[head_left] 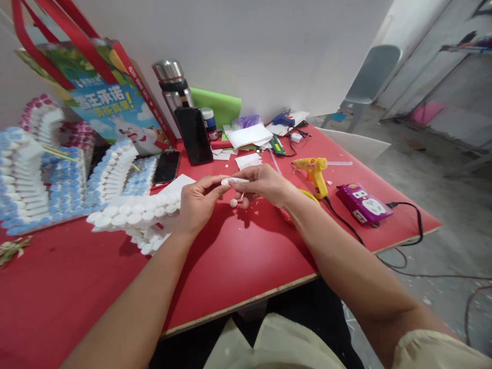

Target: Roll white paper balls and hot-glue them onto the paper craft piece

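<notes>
Both my hands meet above the red table (238, 256). My right hand (263, 183) is closed on a small white rolled paper tube (235, 181), held level. My left hand (198, 202) pinches the tube's left end with thumb and forefinger. Another small white piece (233, 203) shows just under my right hand's fingers. Right beside my left hand lies a white model made of many paper rolls (132, 218).
A yellow glue gun (315, 171) and a purple power strip (363, 202) with a black cord lie to the right. Blue-and-white roll models (42, 182), two black phones (193, 136), a steel flask (172, 84), a printed shopping bag (103, 97) and paper scraps stand behind. A grey chair (367, 82) is beyond the table.
</notes>
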Available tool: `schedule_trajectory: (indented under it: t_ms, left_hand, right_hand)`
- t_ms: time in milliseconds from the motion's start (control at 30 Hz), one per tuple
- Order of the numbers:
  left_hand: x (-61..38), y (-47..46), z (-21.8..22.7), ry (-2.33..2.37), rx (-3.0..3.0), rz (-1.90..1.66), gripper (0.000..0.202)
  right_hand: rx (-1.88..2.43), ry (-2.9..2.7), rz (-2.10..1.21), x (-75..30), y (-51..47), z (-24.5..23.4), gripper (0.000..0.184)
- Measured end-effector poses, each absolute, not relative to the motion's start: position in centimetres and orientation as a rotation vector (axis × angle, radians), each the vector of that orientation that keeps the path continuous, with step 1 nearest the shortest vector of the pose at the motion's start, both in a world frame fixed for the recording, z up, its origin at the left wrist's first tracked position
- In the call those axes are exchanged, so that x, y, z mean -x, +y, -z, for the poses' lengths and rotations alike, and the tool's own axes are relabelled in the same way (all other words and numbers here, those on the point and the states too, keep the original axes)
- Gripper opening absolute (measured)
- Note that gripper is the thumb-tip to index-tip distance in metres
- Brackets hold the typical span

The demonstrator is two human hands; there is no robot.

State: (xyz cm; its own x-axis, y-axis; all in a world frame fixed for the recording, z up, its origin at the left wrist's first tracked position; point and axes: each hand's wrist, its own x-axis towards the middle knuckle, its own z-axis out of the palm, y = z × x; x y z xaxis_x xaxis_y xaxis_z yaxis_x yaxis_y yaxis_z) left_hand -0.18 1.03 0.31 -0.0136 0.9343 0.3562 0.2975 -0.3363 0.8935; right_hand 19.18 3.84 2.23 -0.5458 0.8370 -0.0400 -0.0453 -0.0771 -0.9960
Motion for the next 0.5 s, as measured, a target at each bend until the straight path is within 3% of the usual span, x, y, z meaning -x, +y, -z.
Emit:
schedule_trajectory:
  t_ms: [133,300,500]
  left_hand:
    - [-0.2,0.9,-0.2,1.273,-1.579,-1.402,0.023]
    - [-0.8,0.8,-0.2,1.316,-1.433,-1.421,0.021]
    - [-0.6,0.8,0.0,1.308,-1.439,-1.414,0.022]
  right_hand:
    - [0.98,-1.677,-1.371,-18.4,3.6,-1.7,0.029]
    - [1.103,-1.983,-0.521,-17.6,2.5,-1.6,0.02]
    - [1.02,-2.174,-0.349,-17.9,2.9,-1.3,0.019]
